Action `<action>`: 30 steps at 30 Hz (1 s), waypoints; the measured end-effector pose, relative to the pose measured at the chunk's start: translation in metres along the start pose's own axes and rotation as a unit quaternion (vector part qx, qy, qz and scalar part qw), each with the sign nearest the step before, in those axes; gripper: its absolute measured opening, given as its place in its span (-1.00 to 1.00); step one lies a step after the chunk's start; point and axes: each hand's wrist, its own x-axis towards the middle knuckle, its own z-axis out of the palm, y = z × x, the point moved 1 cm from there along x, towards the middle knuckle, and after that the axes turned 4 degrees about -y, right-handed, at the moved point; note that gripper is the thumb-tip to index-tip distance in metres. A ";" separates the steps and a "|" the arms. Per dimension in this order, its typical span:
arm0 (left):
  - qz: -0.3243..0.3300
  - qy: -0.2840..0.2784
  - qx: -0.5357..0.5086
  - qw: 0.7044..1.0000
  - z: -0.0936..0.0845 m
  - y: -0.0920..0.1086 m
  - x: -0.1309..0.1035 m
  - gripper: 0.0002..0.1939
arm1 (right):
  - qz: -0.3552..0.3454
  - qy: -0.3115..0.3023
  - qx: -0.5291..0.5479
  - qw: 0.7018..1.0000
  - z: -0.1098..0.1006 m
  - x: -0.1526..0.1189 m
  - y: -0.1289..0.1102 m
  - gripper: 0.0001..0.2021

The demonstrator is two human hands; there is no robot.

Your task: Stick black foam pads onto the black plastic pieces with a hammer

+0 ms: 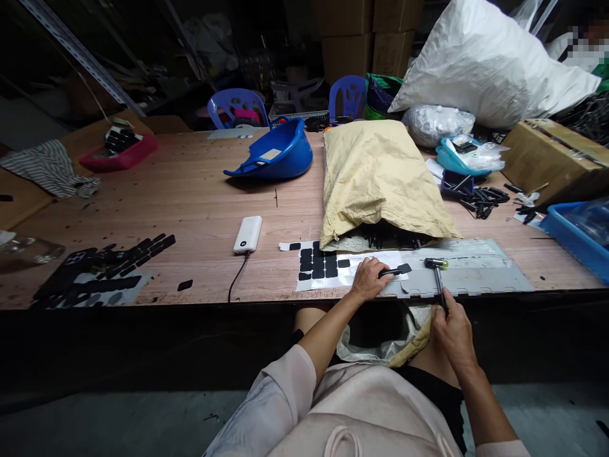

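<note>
My left hand [368, 279] is closed on a slim black piece [390, 271] and rests at the table's front edge. That piece points right, its tip at a small black patch [404, 268] on the grey board [480, 274]. In my right hand [453, 330] is a small hammer [436, 263], gripped by its dark handle, its head with a yellowish face over the board. Left of my left hand lies a white sheet [351, 274] bearing rows of black rounded-square stickers [318, 261]. Behind both hands, a yellow woven sack [380, 178] lies with its mouth towards me, dark pieces showing inside.
A white power bank [248, 233] with a cable lies left of the sheet. Beyond it stands a blue basin [285, 149]. Black strips [137, 257] lie at far left. Black parts [485, 200], a carton [556, 158] and a blue tray [573, 238] are at right.
</note>
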 end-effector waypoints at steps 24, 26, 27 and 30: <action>0.225 -0.153 0.118 0.955 -0.003 -0.002 -0.076 -0.78 | 0.026 -0.014 -0.033 0.999 -0.002 -0.004 -0.008 -0.35; 0.221 -0.142 0.107 0.959 0.001 0.000 -0.080 -0.62 | 0.026 -0.012 -0.030 0.999 -0.002 -0.004 -0.008 -0.36; 0.220 -0.130 0.093 0.962 0.001 0.002 -0.078 -0.56 | 0.027 -0.015 -0.029 0.999 -0.002 -0.004 -0.008 -0.36; 0.169 -0.053 0.041 0.983 -0.006 0.009 -0.055 -0.62 | 0.030 -0.028 -0.029 0.999 -0.002 -0.003 -0.009 -0.35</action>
